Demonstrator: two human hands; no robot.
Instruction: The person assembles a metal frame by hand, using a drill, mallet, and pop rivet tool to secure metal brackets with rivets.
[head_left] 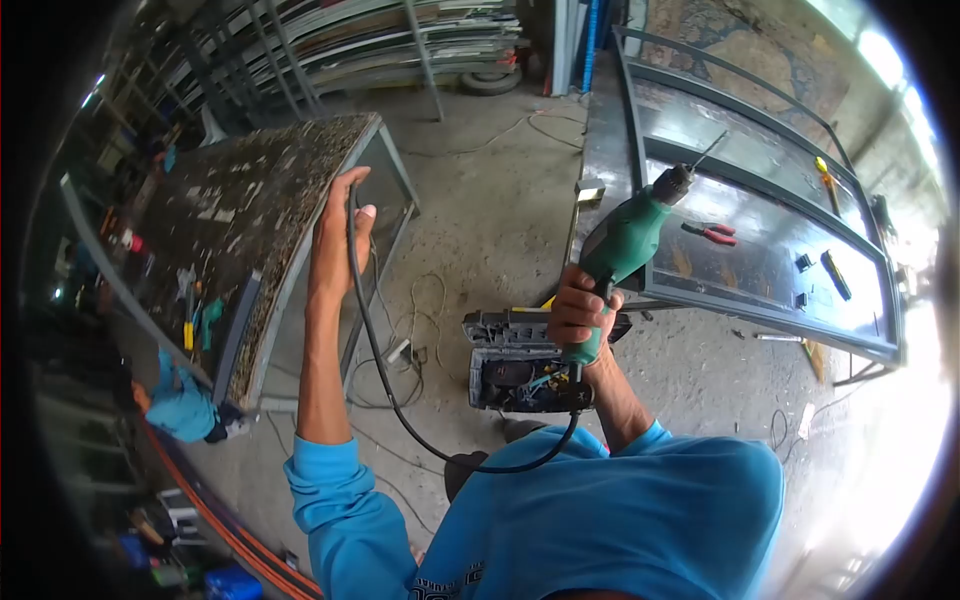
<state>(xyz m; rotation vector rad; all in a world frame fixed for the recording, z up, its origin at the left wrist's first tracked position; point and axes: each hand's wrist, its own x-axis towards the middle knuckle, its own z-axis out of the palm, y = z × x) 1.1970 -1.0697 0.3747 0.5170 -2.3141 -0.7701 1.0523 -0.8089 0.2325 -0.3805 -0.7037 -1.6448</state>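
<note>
In my right hand (582,312) is a green electric drill (628,238), with my fingers wrapped around its handle. A long bit in the chuck (672,184) points up and to the right. From the bottom of the handle a black power cord (400,412) loops across in front of my body to my left hand (340,235). That hand is raised near the corner of the worn table, its fingers curved around the cord and the thumb standing off to the right. Below the drill, an open tool case (520,378) with assorted tools lies on the floor.
Right, a metal frame (770,290) rests on a bench with red-handled pliers (712,233) and a yellow-handled screwdriver (826,175). Left stands a worn table (225,215); near it another person (180,405) crouches. Cables (430,300) trail over the floor.
</note>
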